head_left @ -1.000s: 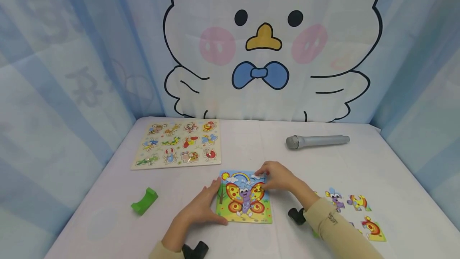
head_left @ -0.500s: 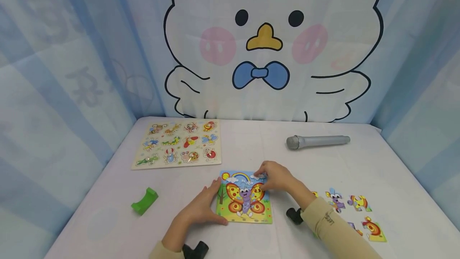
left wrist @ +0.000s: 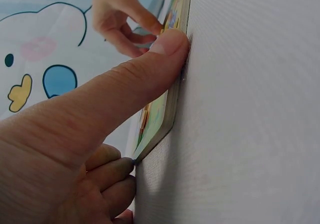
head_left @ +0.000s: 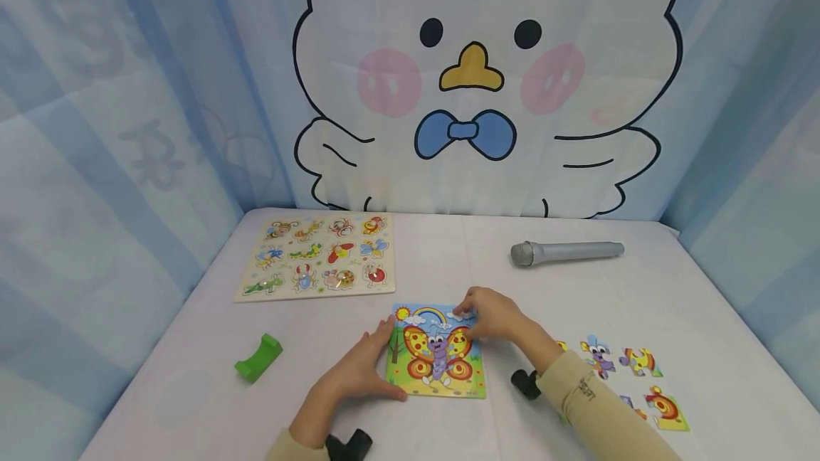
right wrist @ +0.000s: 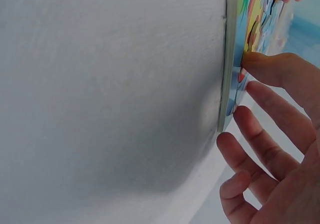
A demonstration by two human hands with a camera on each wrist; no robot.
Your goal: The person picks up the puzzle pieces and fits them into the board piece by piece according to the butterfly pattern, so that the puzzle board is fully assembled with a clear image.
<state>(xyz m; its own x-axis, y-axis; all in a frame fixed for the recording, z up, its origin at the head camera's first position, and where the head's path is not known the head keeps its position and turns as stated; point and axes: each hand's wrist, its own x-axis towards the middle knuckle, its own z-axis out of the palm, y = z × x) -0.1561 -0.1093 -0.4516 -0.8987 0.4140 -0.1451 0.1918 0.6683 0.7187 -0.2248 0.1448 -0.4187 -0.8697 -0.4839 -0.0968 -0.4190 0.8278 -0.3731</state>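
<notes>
A small square butterfly jigsaw puzzle [head_left: 438, 363] lies on the white table in front of the person. At its left side the left hand [head_left: 355, 372] holds the board, thumb at the near edge and fingertips against the left edge. The right hand [head_left: 496, 315] is over the upper right corner, where thumb and index finger pinch a puzzle piece [right wrist: 242, 75] at the board's surface. Its other fingers are spread beyond the board's edge in the right wrist view. The fingers partly cover that corner of the picture.
Several loose puzzle pieces [head_left: 640, 361] lie to the right, partly behind the right sleeve [head_left: 596, 404]. Farther back are an insect peg board [head_left: 320, 255] at left and a grey microphone [head_left: 566, 252] at right. A green arched block [head_left: 259, 358] lies at left.
The right forearm has shifted slightly left, and the right fingers have barely moved at the puzzle's corner. The left hand stays still.
</notes>
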